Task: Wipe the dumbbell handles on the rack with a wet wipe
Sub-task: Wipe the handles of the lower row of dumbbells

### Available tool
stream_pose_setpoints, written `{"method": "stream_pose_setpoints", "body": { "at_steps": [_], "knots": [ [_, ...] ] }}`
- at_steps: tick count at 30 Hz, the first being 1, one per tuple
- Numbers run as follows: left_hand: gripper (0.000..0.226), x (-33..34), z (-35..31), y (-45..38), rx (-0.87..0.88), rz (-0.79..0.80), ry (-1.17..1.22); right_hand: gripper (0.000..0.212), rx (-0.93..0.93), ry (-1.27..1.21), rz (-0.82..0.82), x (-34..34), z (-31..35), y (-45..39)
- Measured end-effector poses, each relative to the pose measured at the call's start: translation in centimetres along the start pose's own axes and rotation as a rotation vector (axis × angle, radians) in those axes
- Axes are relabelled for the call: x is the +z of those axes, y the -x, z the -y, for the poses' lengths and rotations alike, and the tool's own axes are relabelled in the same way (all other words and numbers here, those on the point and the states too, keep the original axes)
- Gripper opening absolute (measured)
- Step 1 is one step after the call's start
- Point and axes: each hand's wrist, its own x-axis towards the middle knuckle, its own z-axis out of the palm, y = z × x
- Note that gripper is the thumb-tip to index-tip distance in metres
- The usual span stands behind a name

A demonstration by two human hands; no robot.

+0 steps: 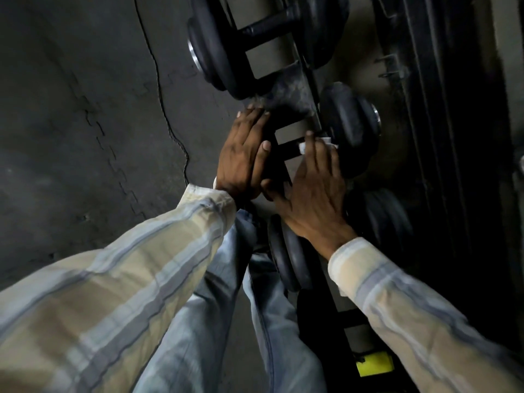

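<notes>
- A black dumbbell rack runs up the middle of the view, seen from above.
- The left hand lies flat, fingers straight, against the near weight of a dumbbell on the rack.
- The right hand, just right of the left, presses a white wet wipe onto that dumbbell's handle; fingers curl over the wipe.
- Further up the rack sits a larger dumbbell.
- Plaid sleeves and jeans fill the view below the rack.
</notes>
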Motion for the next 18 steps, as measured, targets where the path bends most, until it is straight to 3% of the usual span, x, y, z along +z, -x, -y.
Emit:
{"method": "stream_pose_setpoints", "body": {
  "at_steps": [3,8,11,18],
  "knots": [
    [0.055,0.1,0.1,0.1,0.010,-0.007,0.012,0.116,0.113,-0.099,-0.029,1.2,0.3,0.0],
    [0.053,0.3,0.3,0.2,0.023,-0.019,0.002,0.095,0.115,-0.182,-0.164,3.1,-0.7,0.9],
    [0.052,0.4,0.3,0.2,0.025,-0.028,0.004,0.087,0.065,-0.184,-0.198,3.8,-1.5,1.0],
    [0.052,0.7,-0.1,0.9,-0.060,-0.088,0.101,0.089,-0.173,-0.191,-0.175,3.2,-1.9,-0.7]
  ]
}}
